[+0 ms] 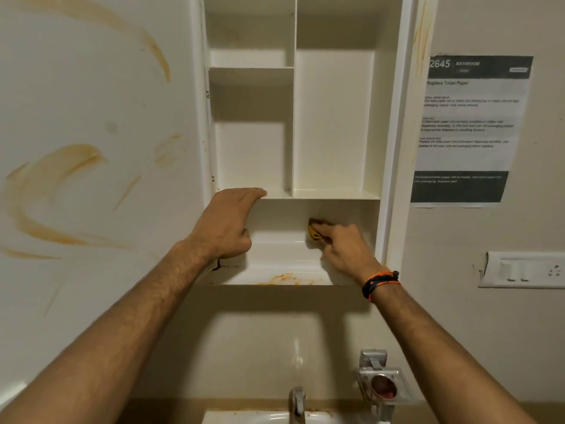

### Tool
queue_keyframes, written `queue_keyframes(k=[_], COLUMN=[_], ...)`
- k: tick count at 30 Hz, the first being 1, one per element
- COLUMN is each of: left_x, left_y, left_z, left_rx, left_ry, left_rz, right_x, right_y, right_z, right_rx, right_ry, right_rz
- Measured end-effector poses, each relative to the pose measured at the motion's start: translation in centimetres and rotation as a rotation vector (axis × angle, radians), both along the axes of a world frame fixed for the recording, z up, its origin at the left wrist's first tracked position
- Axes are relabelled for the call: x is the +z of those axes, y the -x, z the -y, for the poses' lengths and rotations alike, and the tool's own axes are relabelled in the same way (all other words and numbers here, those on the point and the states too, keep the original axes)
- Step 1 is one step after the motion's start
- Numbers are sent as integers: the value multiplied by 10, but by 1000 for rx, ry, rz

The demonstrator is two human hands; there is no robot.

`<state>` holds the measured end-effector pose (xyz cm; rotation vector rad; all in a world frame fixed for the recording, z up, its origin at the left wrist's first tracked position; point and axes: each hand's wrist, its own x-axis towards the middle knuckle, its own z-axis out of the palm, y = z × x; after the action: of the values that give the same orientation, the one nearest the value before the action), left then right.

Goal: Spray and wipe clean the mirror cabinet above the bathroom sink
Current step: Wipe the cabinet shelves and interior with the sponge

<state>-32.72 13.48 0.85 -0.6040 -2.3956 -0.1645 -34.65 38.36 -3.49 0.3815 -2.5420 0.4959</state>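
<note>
Cabinet door [91,163], swung open at left, is streaked w/ orange-brown smears. Left hand [227,224] is braced on mid shelf edge [321,194], fingers straight, nothing gripped. Orange residue [282,279] is seen on near lip of bottom shelf. Yellow sponge [314,231], in lower compartment, is pinched under right hand [342,247] fingertips against far wall. Sponge judged soft, light, compressible; best held from the top, pressed flat.

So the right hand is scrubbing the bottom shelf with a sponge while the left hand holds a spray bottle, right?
Not quite. The head view shows the left hand holds no spray bottle; it rests on the edge of the shelf above. The right hand does press a yellow sponge into the bottom compartment.
</note>
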Motion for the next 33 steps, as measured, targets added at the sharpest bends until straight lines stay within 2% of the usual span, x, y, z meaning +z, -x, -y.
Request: queue_keyframes(k=[3,7,12,16,20,23,26,30,33], left_x=[-1,-1,0,-5,-36,-68,-91,-102,-104], left_y=[-1,-3,-4,-12,-41,-54,-52,-43,-41], left_z=[-1,-2,-3,-10,-35,-59,-77,-85,-86], left_rx=[4,5,8,72,1,-79,-57,-26,-16], left_ry=[-1,-13,0,27,-140,-223,-174,-93,-95], left_rz=[-15,-6,-4,-29,-174,-85,21,79,92], right_x=[-3,0,-15,-35,-58,-68,-72,-73,-75], right_y=[-2,-13,-50,-72,-83,-83,-81,-83,-90], right_z=[-4,-7,-9,-14,-16,-11,-7,-14,-31], right_rx=[47,30,83,37,17,-19,-53,-70,-165], right_ry=[-56,-105,-77,-77,-130,-169,-211,-216,-167], right_rz=[118,148,50,-2,-58,-116,-153,-210,-257])
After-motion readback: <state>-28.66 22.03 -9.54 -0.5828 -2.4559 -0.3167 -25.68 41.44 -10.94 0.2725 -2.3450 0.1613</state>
